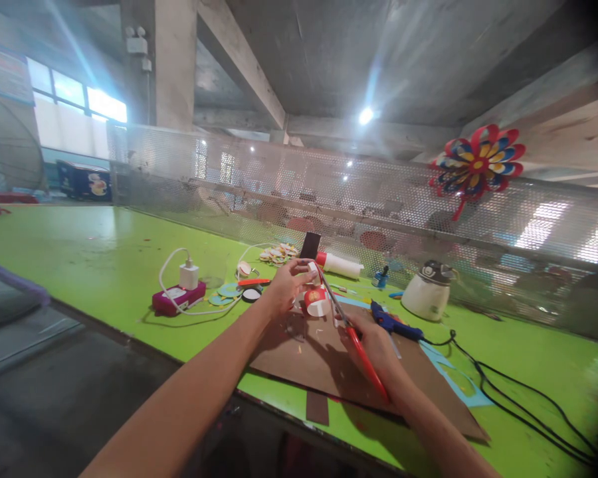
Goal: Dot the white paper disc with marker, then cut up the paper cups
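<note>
My left hand [292, 287] is closed, with thumb and fingertips pinching a curled red-and-white paper piece [317, 303] that looks cut from a paper cup. A gold print shows on its red part. In my right hand [373, 345] are red-handled scissors [363, 362], the fingers wrapped round the handle. Their metal blades point up and away, reaching beside the paper near my left fingertips. Whether the blades touch the paper I cannot tell. Both hands are over a brown board [299, 362] on the green table.
A blue glue gun [396, 325] with a black cord lies right of my right hand. Behind stand a white pot-shaped container [427, 292], a small blue bottle [380, 277] and a paper-cup stack [343, 265]. Left are a magenta power strip [167, 302] and round paper pieces [229, 291].
</note>
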{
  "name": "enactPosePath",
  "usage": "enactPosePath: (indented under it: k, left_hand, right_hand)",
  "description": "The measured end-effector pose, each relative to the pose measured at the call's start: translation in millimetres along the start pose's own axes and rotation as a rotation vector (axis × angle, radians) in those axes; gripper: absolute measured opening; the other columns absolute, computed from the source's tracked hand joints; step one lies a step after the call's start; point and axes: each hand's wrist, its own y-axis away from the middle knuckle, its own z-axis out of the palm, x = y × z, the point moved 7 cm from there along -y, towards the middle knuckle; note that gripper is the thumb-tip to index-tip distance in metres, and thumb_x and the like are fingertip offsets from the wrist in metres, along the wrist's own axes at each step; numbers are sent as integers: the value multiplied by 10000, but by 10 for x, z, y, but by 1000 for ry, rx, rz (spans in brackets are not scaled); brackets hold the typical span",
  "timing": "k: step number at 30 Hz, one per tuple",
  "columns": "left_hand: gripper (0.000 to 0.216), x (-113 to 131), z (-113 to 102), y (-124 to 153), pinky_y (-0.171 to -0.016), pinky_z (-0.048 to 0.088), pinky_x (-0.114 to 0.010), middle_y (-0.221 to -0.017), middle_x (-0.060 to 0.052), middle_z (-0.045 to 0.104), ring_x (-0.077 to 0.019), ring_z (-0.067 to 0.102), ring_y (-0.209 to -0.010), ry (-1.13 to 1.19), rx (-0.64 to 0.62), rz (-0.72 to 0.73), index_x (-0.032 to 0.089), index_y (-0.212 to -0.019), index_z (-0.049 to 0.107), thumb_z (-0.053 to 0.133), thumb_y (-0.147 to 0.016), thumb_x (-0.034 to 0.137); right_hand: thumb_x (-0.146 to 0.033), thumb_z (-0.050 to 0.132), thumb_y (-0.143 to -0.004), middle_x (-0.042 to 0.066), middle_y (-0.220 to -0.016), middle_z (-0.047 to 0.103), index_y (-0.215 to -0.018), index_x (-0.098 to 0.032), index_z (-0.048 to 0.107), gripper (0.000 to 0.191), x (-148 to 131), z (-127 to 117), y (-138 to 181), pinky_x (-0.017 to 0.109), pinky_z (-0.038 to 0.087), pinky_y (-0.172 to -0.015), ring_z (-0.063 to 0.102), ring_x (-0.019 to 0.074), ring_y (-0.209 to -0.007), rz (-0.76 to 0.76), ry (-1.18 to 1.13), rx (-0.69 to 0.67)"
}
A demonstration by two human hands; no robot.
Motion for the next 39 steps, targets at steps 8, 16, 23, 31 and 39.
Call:
enactPosePath:
  k: [8, 16, 23, 31, 39]
  left_hand:
    - [436, -35, 11, 7, -735, 561, -348, -875, -51, 648, -157, 658, -733, 4, -2, -9, 135, -976, 615, 864, -622, 180]
    - [439, -14, 4, -11, -724, 560, -356, -907, -58, 648, -164, 660, -729, 6, -6, -3, 139, -949, 601, 863, -597, 146]
    - [398, 13, 34, 1, -751, 559, -373, -946, -64, 638, -170, 664, -766, 9, -12, 4, 141, -934, 607, 840, -612, 118]
    - [410, 0, 30, 15, -765, 557, -370, -930, -57, 647, -161, 661, -755, -3, 1, -18, 140, -961, 617, 842, -619, 122]
    - [373, -8, -5, 16, -679, 572, -371, -820, -42, 649, -165, 658, -650, -9, 6, -69, 149, -956, 615, 835, -670, 247]
  right_hand:
    - [-235, 422, -753, 95, -811, 766, -1011, -113, 747, 433, -74, -10, 37, 320, 502, -664, 709, 270, -756, -14, -12, -20]
    - [-230, 454, -719, 85, -771, 769, -1016, -134, 757, 434, -13, -8, 5, 309, 508, -626, 706, 253, -694, -25, -19, -10]
    - [-253, 471, -749, 84, -840, 785, -1027, -154, 750, 406, 4, -5, 8, 306, 523, -637, 725, 264, -752, -27, -31, 2]
    - [-326, 424, -803, 114, -828, 771, -1004, -112, 743, 434, -64, -1, 46, 349, 513, -671, 716, 293, -762, 18, -71, 2]
    - [-336, 413, -850, 100, -830, 771, -1013, -145, 736, 409, -37, 18, 46, 333, 488, -655, 706, 284, -768, 18, -20, -30]
